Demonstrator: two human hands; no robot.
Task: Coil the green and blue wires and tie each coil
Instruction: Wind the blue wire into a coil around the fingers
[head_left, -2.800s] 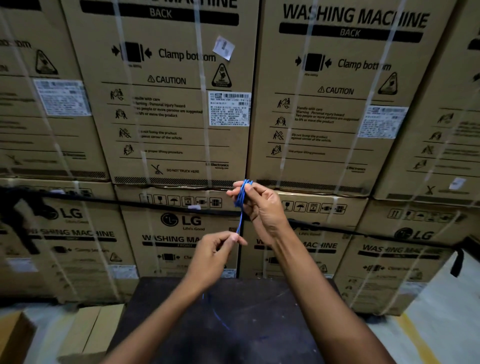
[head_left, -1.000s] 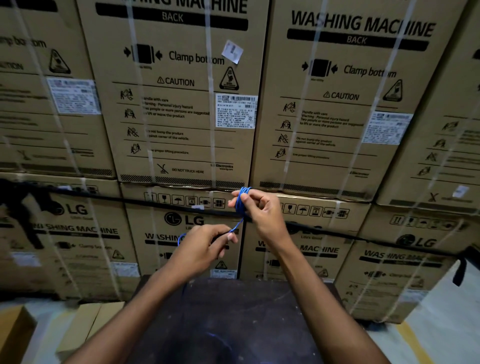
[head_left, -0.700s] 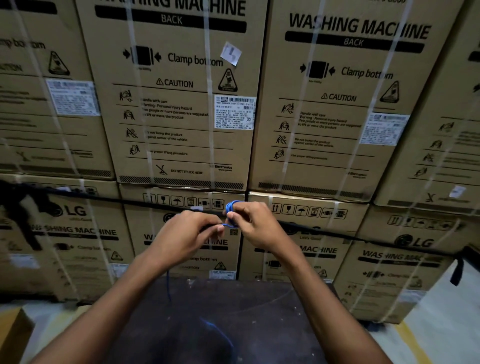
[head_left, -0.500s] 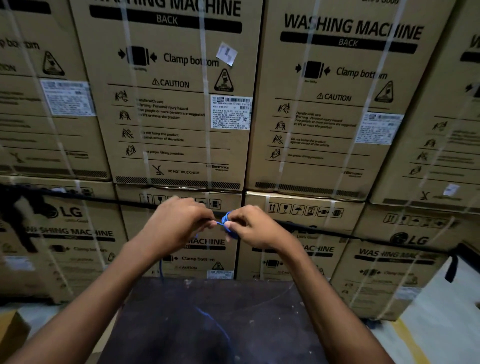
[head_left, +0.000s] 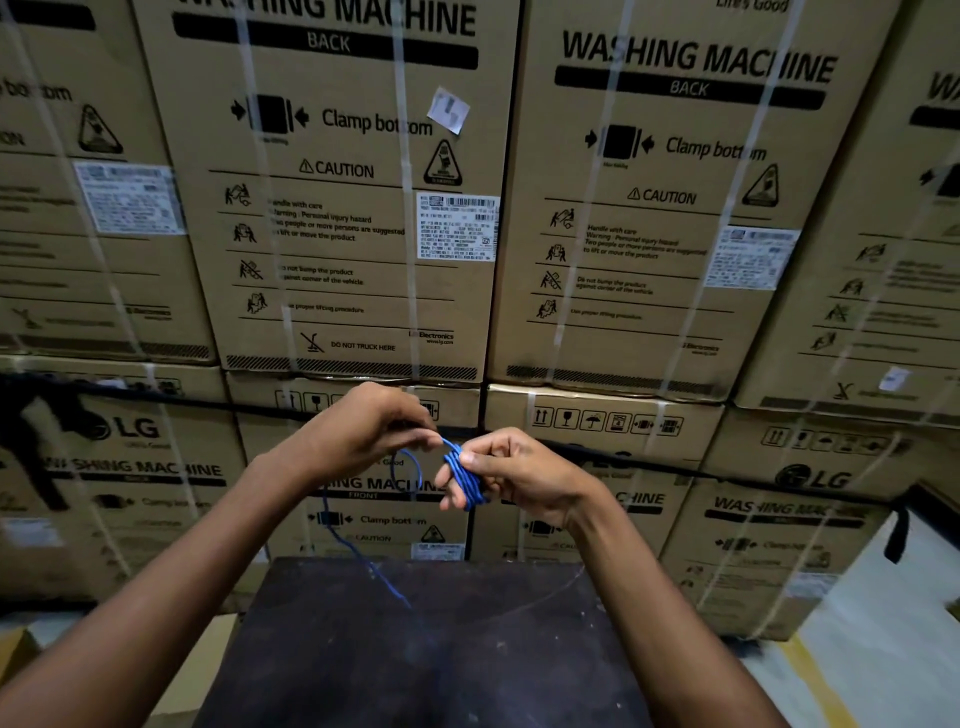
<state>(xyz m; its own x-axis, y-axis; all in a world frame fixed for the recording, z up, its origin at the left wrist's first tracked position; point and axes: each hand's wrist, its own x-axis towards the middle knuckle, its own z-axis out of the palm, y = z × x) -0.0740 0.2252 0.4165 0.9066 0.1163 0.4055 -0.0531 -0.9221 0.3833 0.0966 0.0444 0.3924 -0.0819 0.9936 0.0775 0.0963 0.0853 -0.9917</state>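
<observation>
Fingers of my right hand pinch the blue wire coil, its long axis near upright. Since half a second ago my left hand has drawn away from the coil, gripping the free strand, which loops and trails down to the dark worktop.
</observation>
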